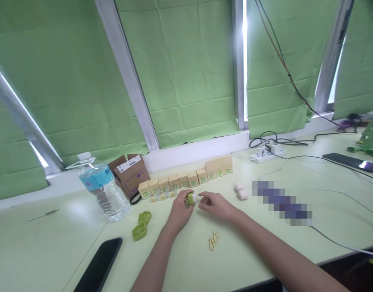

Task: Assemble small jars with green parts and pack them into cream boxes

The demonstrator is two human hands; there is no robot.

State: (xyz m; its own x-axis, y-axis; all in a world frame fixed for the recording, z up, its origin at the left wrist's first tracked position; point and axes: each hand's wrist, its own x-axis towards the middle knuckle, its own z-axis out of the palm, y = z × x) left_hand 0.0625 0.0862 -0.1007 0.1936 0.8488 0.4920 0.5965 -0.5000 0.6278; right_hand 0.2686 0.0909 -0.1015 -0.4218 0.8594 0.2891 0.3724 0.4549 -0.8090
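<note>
My left hand (179, 211) rests on the pale green table (265, 243) and pinches a small green and white piece (191, 198) between its fingertips. My right hand (216, 205) lies just right of it, fingers curled and pointing at the piece, a short gap from it; nothing shows in them. Behind both hands a row of small cream boxes with green labels (186, 179) runs along the window sill. Two white rolls (241, 191) lie to the right of my right hand. A yellow loop (213, 241) lies on the table between my forearms.
A water bottle (102, 190) stands at the left beside a brown cardboard box (130, 174). Two green clips (142, 225) and a black phone (99, 265) lie near the front left. A power strip (264, 154) with cables and a dark tablet (352, 161) sit at the right.
</note>
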